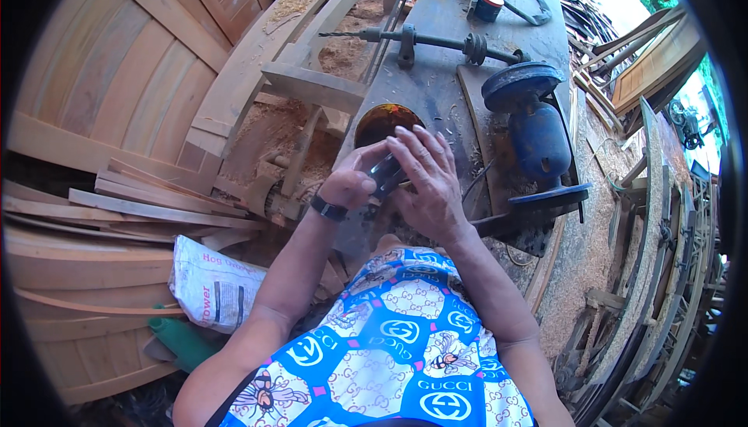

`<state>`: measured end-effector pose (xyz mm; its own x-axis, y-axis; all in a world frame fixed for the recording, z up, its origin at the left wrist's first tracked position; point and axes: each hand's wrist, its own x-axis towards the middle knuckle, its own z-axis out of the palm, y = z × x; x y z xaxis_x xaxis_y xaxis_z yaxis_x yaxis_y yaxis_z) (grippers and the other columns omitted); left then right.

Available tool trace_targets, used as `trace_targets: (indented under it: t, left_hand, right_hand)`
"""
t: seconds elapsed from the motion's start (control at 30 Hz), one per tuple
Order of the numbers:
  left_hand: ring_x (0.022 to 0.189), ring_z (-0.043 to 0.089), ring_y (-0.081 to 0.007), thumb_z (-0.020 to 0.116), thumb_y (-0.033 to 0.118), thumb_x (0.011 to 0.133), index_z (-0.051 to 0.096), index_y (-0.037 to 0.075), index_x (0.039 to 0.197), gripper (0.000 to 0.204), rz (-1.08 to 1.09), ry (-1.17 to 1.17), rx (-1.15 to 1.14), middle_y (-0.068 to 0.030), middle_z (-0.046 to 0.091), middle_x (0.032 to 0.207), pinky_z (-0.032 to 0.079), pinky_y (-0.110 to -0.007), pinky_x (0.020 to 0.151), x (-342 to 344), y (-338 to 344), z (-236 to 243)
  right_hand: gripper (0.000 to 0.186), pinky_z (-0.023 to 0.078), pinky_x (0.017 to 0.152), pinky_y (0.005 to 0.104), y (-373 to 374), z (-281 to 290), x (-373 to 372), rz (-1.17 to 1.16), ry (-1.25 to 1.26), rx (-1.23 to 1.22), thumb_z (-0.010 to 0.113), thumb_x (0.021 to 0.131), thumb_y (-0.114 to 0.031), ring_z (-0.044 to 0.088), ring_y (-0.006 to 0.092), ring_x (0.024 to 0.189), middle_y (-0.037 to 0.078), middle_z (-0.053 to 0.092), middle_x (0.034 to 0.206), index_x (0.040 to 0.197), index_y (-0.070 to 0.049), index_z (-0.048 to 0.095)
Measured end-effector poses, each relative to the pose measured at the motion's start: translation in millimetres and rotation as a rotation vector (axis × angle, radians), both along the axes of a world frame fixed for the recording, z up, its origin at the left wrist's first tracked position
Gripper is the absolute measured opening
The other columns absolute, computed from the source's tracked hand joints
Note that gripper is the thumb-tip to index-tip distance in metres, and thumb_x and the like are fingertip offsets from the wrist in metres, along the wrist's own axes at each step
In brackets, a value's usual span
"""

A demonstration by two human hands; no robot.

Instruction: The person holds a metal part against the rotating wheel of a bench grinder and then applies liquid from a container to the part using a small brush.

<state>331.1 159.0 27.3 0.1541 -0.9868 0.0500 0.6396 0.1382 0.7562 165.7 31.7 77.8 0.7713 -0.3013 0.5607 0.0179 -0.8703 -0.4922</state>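
In front of my chest, my left hand (pixel 352 181), with a dark watch on its wrist, is closed round a dark, glossy, flat object (pixel 385 175) that looks like a mobile phone. My right hand (pixel 425 171) is held over the phone's right side, fingers stretched out and close to its face; whether they touch it I cannot tell. Just beyond both hands a round tin (pixel 387 112) with a yellow-stained inner rim sits on the grey workbench (pixel 456 107). The hands hide part of the tin and most of the phone.
A blue electric motor (pixel 539 135) with round pulleys stands on the bench's right. Behind the tin runs a shaft with a drill bit (pixel 343 34). A red-lidded can (pixel 488 6) is farther back. Wooden panels (pixel 117 61) lean left; a white sack (pixel 214 280) lies below.
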Motion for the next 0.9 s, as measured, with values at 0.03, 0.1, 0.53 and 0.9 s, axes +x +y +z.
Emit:
trace_targets:
  t: [0.03, 0.1, 0.53, 0.9]
  left_hand:
    - [0.145, 0.057, -0.0274, 0.088, 0.038, 0.070, 0.042, -0.006, 0.161, 0.112, -0.002, 0.000, -0.002, -0.0188, 0.055, 0.158, 0.043, -0.042, 0.125, -0.4, -0.5, -0.7]
    - [0.142, 0.058, -0.0247, 0.086, 0.039, 0.070, 0.045, -0.004, 0.159, 0.107, -0.003, -0.030, -0.001, -0.0159, 0.056, 0.156, 0.044, -0.040, 0.122, -1.6, -1.7, 0.9]
    - [0.138, 0.060, -0.0234, 0.086, 0.026, 0.081, 0.040, -0.003, 0.162, 0.098, 0.051, 0.005, -0.004, -0.0152, 0.058, 0.151, 0.050, -0.041, 0.119, -7.2, -6.8, -8.8]
    - [0.143, 0.054, -0.0237, 0.096, 0.013, 0.085, 0.022, -0.010, 0.167, 0.112, 0.531, -0.184, 0.299, -0.0161, 0.049, 0.159, 0.047, -0.038, 0.120, -41.8, -11.5, 14.8]
  right_hand:
    - [0.069, 0.029, 0.129, 0.0576, 3.2, 0.7, -0.3, 0.033, 0.031, -0.034, 0.080, 0.081, -0.009, 0.049, 0.0365, 0.151, 0.013, 0.059, 0.157, 0.147, -0.015, 0.064]
    - [0.066, 0.029, 0.129, 0.0580, 5.1, -3.2, -2.2, 0.072, 0.036, -0.027, 0.077, 0.083, -0.009, 0.050, 0.0358, 0.150, 0.012, 0.060, 0.155, 0.147, -0.014, 0.063]
    - [0.061, 0.035, 0.126, 0.0578, 5.8, -8.8, -10.3, 0.071, -0.027, -0.068, 0.074, 0.082, -0.004, 0.052, 0.0389, 0.147, 0.016, 0.062, 0.153, 0.143, -0.008, 0.068]
    - [0.049, 0.062, 0.081, 0.0363, 24.4, -18.2, -16.3, -0.163, 0.068, 0.647, 0.084, 0.092, -0.015, 0.082, 0.0274, 0.093, 0.019, 0.082, 0.102, 0.131, 0.011, 0.069]
